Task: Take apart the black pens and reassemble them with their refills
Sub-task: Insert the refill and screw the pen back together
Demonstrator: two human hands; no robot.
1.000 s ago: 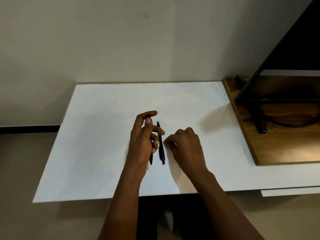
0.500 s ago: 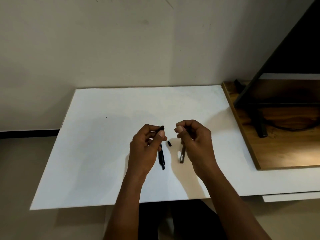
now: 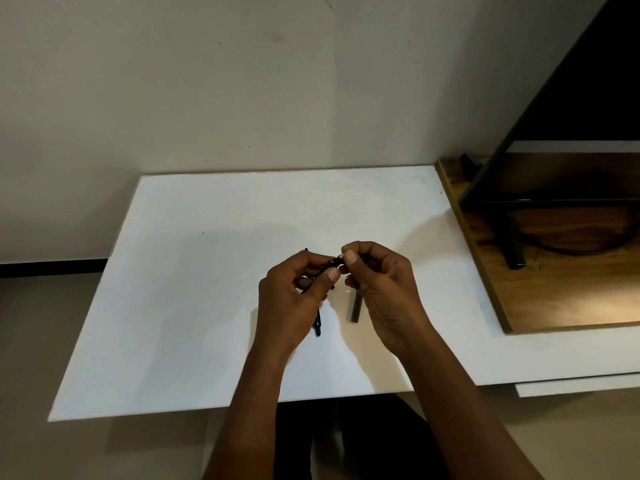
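Observation:
Both hands meet above the middle of the white table. My left hand grips a short black pen part that points up and to the right. My right hand pinches a small pale piece at that part's end with thumb and forefinger. Its lower fingers hold a dark pen barrel that hangs downward. A second black pen lies on the table under my left hand, with only its two ends showing. What the pale piece is cannot be made out.
A wooden board lies on the table's right side, with a black stand leg and a cable on it. A dark slanted panel rises above it. The wall stands behind the table. The table's front edge is near my forearms.
My hands have come together: the part in my left hand now touches my right fingertips. A second ago both pens lay on the table under my hands.

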